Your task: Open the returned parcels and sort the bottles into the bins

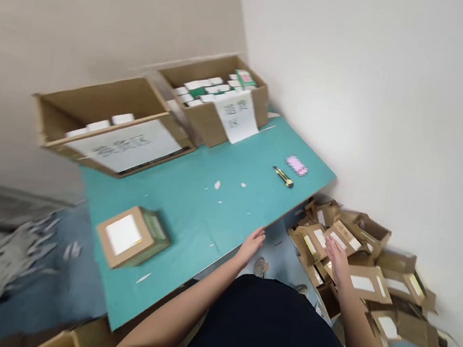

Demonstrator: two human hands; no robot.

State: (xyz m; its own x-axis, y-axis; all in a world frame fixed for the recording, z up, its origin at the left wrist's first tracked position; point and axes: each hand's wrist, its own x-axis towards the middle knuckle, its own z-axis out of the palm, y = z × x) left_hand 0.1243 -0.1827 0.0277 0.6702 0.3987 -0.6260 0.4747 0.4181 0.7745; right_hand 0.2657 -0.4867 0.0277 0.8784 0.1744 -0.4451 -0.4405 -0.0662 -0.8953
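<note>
Holding nothing: left hand (252, 241) and right hand (335, 256) are both held out low in front of the dark top (272, 336), fingers extended, nothing gripped. Left hand is seen at the near edge of the counter (190, 214); contact can't be confirmed from this angle. Right hand is seen past the counter's right side, in front of the heap of cardboard boxes (373, 272) on the floor (85, 279); no touch can be made out.

Key relation: the utility knife (284, 177) is placed on the counter ahead of the left hand and slightly to its right, so the left is the nearer one. Its long axis is angled from far-left to near-right, dark end pointed toward the near-right edge. Whether any blade is exposed can't be told. Just beyond it, a pink item (297, 166) is pixelated, can't be identified.

Carton (143, 243) is set at the counter's left end, well apart from both hands, left hand nearer. White label faces up toward the camera; no clear long axis is shown.

White scraps (217, 185) are scattered between. At the back, two lidless bins are lined up side by side: left bin (108, 96) with a few white packs (98, 126), right bin (208, 124) more heavily filled with white-and-green packs (199, 92). Handwritten sheets are fixed to both fronts. Far left, a pale pile (1, 255) is blurred on the floor.
</note>
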